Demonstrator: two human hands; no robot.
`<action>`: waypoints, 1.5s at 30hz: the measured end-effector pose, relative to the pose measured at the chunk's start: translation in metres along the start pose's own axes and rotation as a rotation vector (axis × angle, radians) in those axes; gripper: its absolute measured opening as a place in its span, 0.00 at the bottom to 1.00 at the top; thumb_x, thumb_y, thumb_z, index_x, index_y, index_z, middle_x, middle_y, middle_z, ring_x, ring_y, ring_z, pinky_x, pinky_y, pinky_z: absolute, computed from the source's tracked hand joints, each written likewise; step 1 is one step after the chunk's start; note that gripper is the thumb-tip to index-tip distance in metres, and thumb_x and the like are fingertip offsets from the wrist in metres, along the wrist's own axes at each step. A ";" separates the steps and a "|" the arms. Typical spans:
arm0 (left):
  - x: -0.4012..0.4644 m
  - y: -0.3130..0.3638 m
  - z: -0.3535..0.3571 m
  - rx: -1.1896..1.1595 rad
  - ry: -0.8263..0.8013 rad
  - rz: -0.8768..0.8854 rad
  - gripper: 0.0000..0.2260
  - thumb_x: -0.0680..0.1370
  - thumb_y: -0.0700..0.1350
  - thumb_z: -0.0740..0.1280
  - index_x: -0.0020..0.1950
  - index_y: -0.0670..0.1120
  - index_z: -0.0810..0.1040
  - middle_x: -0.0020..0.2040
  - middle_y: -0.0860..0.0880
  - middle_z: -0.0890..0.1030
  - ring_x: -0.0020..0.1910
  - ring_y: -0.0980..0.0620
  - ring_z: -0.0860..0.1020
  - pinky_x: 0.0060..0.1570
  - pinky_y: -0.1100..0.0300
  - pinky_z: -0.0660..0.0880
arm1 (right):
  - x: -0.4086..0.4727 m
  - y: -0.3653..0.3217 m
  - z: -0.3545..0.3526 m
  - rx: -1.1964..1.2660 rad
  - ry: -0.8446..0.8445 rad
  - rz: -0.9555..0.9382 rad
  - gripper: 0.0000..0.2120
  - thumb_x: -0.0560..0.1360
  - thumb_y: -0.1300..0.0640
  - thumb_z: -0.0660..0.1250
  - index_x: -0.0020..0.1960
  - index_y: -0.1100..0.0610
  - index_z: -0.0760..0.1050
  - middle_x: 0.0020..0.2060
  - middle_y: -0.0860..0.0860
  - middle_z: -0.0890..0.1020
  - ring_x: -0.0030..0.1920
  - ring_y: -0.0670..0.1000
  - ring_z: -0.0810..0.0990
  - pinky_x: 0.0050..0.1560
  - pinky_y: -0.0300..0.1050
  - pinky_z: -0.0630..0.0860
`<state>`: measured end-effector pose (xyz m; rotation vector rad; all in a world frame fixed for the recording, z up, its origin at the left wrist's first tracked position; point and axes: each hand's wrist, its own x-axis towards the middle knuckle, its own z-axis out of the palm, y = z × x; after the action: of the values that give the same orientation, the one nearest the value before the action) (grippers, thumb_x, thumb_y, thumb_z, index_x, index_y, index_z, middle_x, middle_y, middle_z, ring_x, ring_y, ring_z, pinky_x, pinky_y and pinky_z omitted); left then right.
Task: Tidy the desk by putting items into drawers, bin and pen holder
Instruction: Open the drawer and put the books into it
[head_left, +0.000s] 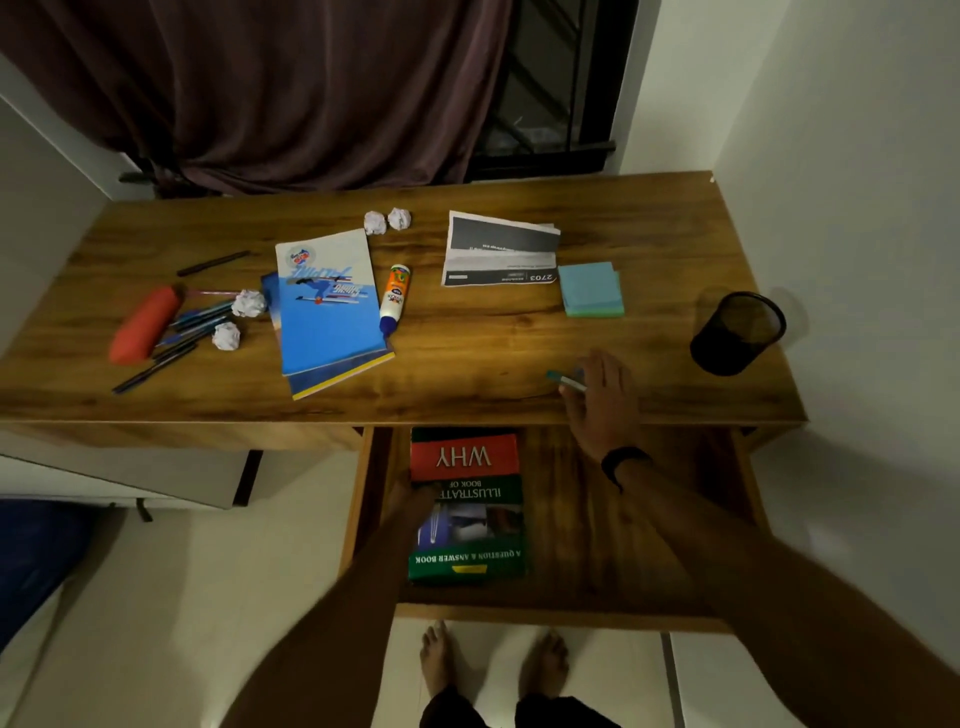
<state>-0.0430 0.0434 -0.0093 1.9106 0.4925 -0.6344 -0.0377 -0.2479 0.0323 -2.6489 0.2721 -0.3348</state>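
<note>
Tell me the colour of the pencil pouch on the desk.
The pencil pouch is red-orange, as the head view shows.

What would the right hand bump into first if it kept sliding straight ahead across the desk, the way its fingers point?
Probably the stack of blue square sticky notes: the right hand, gripping a small teal pen, points up-desk toward it over bare wood, though the exact line is hard to judge.

Four crumpled paper balls (375, 222), one glue bottle (395, 298), one red pencil case (145, 323), one mesh pen holder (736, 332), one stack of sticky notes (591, 289), one folded printed sheet (501, 251), one book (467, 504) in the open drawer (597, 519); the loose pens (202, 314) overlap too much to count
</note>
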 end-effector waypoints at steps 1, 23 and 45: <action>0.001 -0.003 -0.001 -0.008 -0.017 -0.007 0.12 0.76 0.35 0.66 0.54 0.50 0.77 0.49 0.46 0.81 0.52 0.45 0.80 0.49 0.50 0.79 | -0.017 -0.008 0.000 0.040 0.078 -0.032 0.12 0.79 0.50 0.61 0.59 0.55 0.72 0.59 0.54 0.75 0.59 0.52 0.71 0.59 0.48 0.72; 0.007 -0.074 -0.012 0.330 -0.094 -0.143 0.17 0.71 0.45 0.70 0.59 0.44 0.77 0.50 0.44 0.80 0.48 0.47 0.79 0.49 0.52 0.78 | -0.142 -0.077 0.114 0.253 -0.802 0.230 0.32 0.73 0.57 0.68 0.73 0.49 0.59 0.65 0.54 0.74 0.62 0.57 0.75 0.62 0.54 0.75; -0.014 0.020 -0.018 0.548 -0.027 0.294 0.28 0.75 0.55 0.68 0.72 0.49 0.66 0.68 0.43 0.71 0.65 0.41 0.73 0.61 0.47 0.74 | -0.109 -0.057 0.050 1.072 -0.482 0.945 0.15 0.81 0.55 0.61 0.66 0.58 0.72 0.58 0.58 0.79 0.52 0.56 0.79 0.45 0.49 0.78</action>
<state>-0.0382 0.0510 0.0198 2.4241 0.0056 -0.6408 -0.1194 -0.1508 -0.0057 -1.2761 0.8340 0.3800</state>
